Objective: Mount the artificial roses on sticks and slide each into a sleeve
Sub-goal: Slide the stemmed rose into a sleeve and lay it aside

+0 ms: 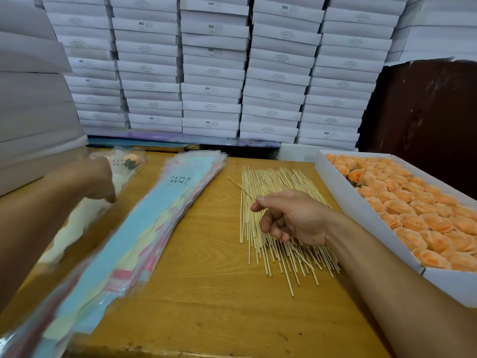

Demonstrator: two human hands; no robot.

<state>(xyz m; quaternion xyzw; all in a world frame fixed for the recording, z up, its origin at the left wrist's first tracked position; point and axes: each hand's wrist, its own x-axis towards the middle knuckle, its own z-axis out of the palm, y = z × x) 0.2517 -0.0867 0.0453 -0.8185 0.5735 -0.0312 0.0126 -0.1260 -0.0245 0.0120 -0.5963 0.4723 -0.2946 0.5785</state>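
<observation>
On the wooden surface lie one loose pile of sticks, too many to count, and one stack of sleeves left of it. One white box at the right edge holds many orange roses in rows. The right hand pinches a single stick above the pile. The left hand is blurred over one filled sleeve holding a rose; its grip cannot be told. Bare wood stays free near the front edge.

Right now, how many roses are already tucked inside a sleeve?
1 that I can see: a peach rose in a sleeve at the table's far left, just beyond the left hand. The sleeve stack looks empty; the arm may hide more finished ones.
</observation>
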